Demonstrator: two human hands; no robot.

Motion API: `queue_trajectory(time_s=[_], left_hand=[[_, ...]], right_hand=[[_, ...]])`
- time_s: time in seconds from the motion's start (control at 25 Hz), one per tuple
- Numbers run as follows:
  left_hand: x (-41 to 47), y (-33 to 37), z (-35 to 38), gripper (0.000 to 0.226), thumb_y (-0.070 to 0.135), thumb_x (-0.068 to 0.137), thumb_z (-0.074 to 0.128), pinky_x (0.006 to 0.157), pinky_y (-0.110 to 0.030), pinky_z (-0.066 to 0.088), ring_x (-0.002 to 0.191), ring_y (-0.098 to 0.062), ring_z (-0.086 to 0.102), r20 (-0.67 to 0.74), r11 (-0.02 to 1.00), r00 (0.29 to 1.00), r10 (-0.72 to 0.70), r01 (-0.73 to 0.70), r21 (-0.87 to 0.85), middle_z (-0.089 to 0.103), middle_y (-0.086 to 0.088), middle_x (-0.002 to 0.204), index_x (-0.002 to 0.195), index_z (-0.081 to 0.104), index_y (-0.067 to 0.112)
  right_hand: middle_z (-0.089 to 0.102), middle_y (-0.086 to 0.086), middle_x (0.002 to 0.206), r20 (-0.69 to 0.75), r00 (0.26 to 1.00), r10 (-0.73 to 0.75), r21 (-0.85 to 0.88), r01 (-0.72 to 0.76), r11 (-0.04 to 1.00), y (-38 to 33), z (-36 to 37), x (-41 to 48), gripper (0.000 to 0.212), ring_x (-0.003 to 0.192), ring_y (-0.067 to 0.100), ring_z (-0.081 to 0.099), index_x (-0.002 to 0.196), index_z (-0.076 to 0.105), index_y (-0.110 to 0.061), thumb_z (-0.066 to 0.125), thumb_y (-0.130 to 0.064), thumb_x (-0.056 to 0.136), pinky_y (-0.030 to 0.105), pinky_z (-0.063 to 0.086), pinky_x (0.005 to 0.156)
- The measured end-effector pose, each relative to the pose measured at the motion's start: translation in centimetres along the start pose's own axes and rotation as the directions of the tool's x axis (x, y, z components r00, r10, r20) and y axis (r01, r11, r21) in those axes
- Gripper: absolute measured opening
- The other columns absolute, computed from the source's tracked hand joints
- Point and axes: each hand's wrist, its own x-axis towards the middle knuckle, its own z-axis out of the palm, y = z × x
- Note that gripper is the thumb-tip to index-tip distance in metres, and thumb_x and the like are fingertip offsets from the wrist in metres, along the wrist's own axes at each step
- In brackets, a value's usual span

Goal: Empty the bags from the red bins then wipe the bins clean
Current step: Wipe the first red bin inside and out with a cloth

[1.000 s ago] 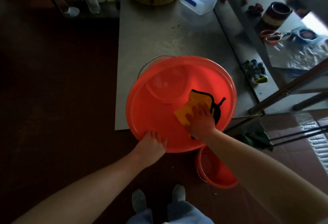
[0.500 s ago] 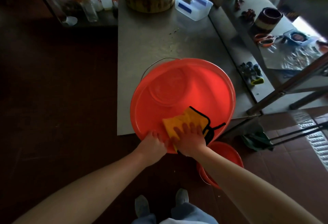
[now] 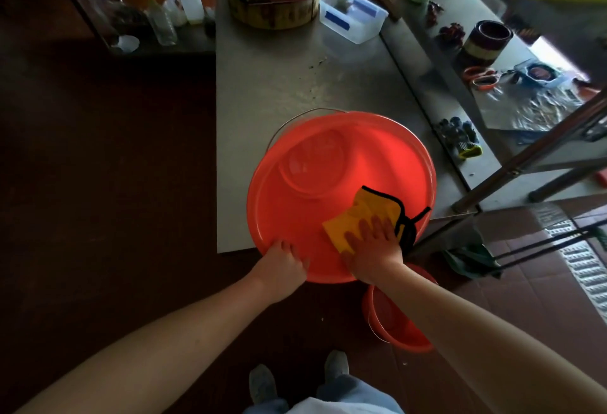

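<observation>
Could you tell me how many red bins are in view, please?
2. The large red plastic bin is at the metal table's edge; the smaller red plastic bin is on the floor under the right forearm. More may be hidden.

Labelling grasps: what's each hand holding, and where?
Left hand grips the red bin by its near rim. Right hand grips nothing; laid flat, it presses the yellow cloth against the bin's inner wall.

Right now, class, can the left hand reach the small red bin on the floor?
Probably, but not freely: the left hand grips the rim of the large red bin; the right forearm crosses above the small red bin.
</observation>
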Motion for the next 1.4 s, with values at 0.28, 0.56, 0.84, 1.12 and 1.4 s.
queue_trajectory(time_s=[0.28,0.56,0.84,1.12,1.4], left_hand=[[-1.0,-1.4,0.1,0.023,0.018,0.097,0.049,0.084,-0.048,0.050,0.087,-0.036,0.065,0.045,0.999,0.998,0.036,-0.035,-0.023,0.069,-0.018,0.094,0.106,0.067,0.007],[-1.0,-2.0,1.0,0.018,0.023,0.093,0.056,0.081,-0.046,0.049,0.080,-0.032,0.065,0.033,0.996,0.999,0.027,-0.024,-0.082,0.070,-0.013,0.084,0.099,0.069,0.012],[-0.9,-1.1,1.8,0.036,0.028,0.099,0.047,0.096,-0.056,0.045,0.103,-0.043,0.063,-0.011,0.993,1.000,-0.003,0.002,-0.114,0.066,-0.026,0.111,0.125,0.058,0.006],[-0.3,0.1,2.0,0.043,0.025,0.092,0.038,0.096,-0.052,0.050,0.102,-0.043,0.067,-0.067,0.988,0.995,-0.077,0.067,-0.137,0.069,-0.025,0.112,0.124,0.065,0.014],[0.3,-0.5,1.2,0.046,0.023,0.094,0.032,0.095,-0.052,0.049,0.101,-0.044,0.067,-0.025,0.991,0.997,-0.071,0.068,-0.119,0.068,-0.028,0.113,0.124,0.065,0.014]], right_hand=[[-0.003,0.004,0.170,0.057,0.998,-0.008,0.161,-0.001,0.987,-4.5,-0.3,-2.8,0.066,0.154,0.035,-0.010,0.160,0.008,-0.039,0.014,-0.066,0.101,0.055,-0.009,0.122],[0.001,0.006,0.170,0.070,0.998,0.003,0.186,-0.016,0.982,-5.6,-1.1,-0.3,0.066,0.154,0.037,-0.008,0.160,0.012,-0.040,0.016,-0.066,0.100,0.056,-0.009,0.120],[0.012,0.007,0.168,-0.007,0.999,-0.050,0.172,0.051,0.984,-5.2,0.1,6.6,0.063,0.153,0.040,0.004,0.158,0.020,-0.037,0.020,-0.063,0.101,0.058,-0.003,0.121],[0.014,0.010,0.168,-0.001,0.994,-0.106,0.120,0.106,0.987,-4.5,0.0,13.9,0.064,0.153,0.041,0.005,0.159,0.021,-0.034,0.021,-0.062,0.102,0.058,-0.003,0.121],[0.014,0.009,0.168,0.013,0.992,-0.122,0.117,0.120,0.986,-4.3,-0.7,12.2,0.065,0.153,0.040,0.005,0.160,0.020,-0.034,0.021,-0.063,0.102,0.056,-0.002,0.121]])
